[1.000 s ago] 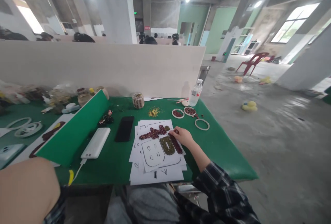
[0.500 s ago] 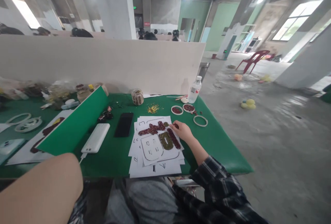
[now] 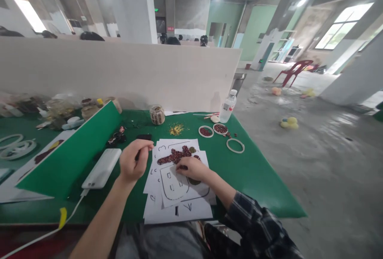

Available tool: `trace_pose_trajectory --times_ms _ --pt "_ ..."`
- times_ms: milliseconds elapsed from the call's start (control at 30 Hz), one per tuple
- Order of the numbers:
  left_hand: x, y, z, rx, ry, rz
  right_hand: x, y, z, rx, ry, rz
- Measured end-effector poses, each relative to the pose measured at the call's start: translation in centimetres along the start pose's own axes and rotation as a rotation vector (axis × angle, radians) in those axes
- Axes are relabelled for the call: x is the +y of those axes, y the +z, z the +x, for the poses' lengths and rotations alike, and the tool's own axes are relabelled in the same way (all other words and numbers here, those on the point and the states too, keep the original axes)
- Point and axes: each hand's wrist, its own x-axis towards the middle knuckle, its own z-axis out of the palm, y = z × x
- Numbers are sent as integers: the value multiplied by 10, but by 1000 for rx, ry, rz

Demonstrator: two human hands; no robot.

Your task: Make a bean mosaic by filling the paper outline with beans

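Observation:
My right hand (image 3: 193, 168) is low over a drawn sheet of paper (image 3: 172, 195), its fingertips pinched together. Whatever lies between them is too small to make out. Beside it on the paper, dark red beans (image 3: 175, 156) fill a long shape, and a small patch of green beans (image 3: 192, 150) sits at its right end. The green-filled area below is partly hidden by this hand. My left hand (image 3: 135, 161) hovers left of the papers with fingers curled in and nothing visible in them. It covers most of a black phone (image 3: 144, 136).
White rings of red beans (image 3: 206, 132) and an unfilled ring (image 3: 235, 146) lie right. Behind are yellow crumbs (image 3: 176, 129), a jar (image 3: 157, 114) and a water bottle (image 3: 228, 106). A white power bank (image 3: 101, 168) and green divider (image 3: 74, 147) stand left.
My left hand has come down into view beside the papers; before, only its arm showed. My right hand has moved left and nearer, from the small green patch to the drawn outline.

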Motion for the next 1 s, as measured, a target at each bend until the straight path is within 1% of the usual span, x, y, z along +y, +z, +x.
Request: trace_pose_trajectory --times_ms 100,167,233,333,433,567,633,700,767,800,867,933,1000 --pt "-19 22 -11 -124 -97 -60 1 1 -3 2 -27 19" --pt "-30 36 -20 -194 -180 -86 0 3 -3 10 -18 14" --pt "-38 45 -26 -249 -255 -109 -1 7 -3 20 -3 -2" --pt "-46 50 -28 -275 -349 -129 -1 11 -3 21 -22 -16" --pt "-50 48 -25 -264 -415 -135 3 6 -4 54 4 -37" --pt "-54 46 -23 -257 -474 -141 10 -7 -6 142 141 -39" --pt "-55 46 -23 -269 -492 -146 15 -14 -8 202 237 -40" --pt "-54 47 -24 -284 -503 -149 23 -19 -10 281 392 -51" --pt "-53 47 -24 -296 -511 -148 33 -25 -13 335 580 -74" --pt "-53 47 -24 -300 -515 -146 39 -27 -15 343 664 -88" --pt "-52 47 -25 -307 -521 -143 47 -31 -18 323 778 -107" --pt "-51 47 -25 -315 -526 -141 51 -32 -19 287 839 -111" --pt "-51 48 -25 -322 -530 -142 50 -31 -18 248 861 -108"
